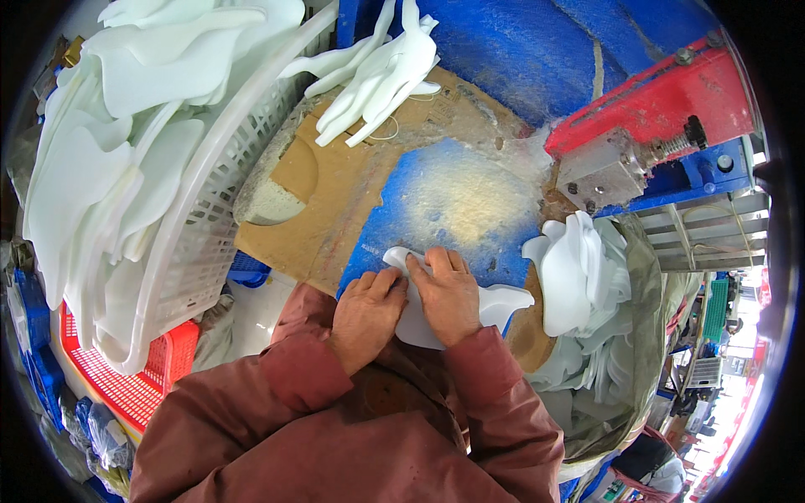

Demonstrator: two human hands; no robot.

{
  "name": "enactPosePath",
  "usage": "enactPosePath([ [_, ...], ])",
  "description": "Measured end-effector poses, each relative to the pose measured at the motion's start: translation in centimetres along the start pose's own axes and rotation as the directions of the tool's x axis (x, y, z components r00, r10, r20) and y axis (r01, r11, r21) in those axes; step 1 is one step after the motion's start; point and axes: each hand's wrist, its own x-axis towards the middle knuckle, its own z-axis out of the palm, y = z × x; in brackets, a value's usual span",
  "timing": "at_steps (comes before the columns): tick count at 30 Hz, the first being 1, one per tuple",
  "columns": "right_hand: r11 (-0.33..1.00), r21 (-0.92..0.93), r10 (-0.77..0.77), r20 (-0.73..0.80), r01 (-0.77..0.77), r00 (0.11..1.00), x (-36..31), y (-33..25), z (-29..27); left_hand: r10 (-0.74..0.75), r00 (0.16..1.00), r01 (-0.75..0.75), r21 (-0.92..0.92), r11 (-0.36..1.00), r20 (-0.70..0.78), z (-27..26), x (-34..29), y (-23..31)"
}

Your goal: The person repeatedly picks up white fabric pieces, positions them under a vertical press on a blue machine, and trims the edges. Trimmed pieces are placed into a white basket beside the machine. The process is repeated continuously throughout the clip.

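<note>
A smooth white curved moulded piece (505,303) with a narrow wing on the right lies between my two hands, close in front of my body. My left hand (367,317) is closed, its curled fingers gripping the piece's left part. Over its upper middle, my right hand (447,295) is closed too, with the thumb pressed along the surface near the left fingertips. Parts of the piece are hidden under both hands. Just beyond it, a blue board (377,226) carries a heap of pale dust (465,197).
At left stands a white slatted basket (189,243) heaped with similar pieces, above a red crate (109,369). More pieces (373,84) lie on brown cardboard (344,193). A red machine guard (662,96) juts in at upper right, above a sack (650,335) holding white pieces (579,277).
</note>
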Motion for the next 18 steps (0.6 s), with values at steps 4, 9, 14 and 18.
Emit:
enactPosePath([
  [4, 0.998, -0.05, -0.026, -0.032, 0.024, 0.999, 0.1, -0.1, -0.3, 0.007, 1.0, -0.008, 0.017, 1.0, 0.013, 0.0, -0.1, -0.1],
  [9, 0.999, -0.041, -0.023, -0.071, 0.02, 0.997, -0.4, 0.0, 0.2, 0.0, 1.0, 0.0, -0.005, 1.0, 0.011, -0.2, 0.2, -0.4],
  [14, 1.0, -0.025, -0.011, -0.185, 0.006, 0.983, -1.7, -0.4, 0.4, -0.013, 1.0, 0.011, -0.127, 0.992, -0.016, -1.6, 0.8, -0.5],
  [18, 0.998, 0.02, 0.056, -0.191, -0.053, 0.98, -2.3, -1.0, 0.5, -0.141, 0.99, 0.131, -0.223, 0.966, -0.029, -3.2, 1.7, -1.0],
])
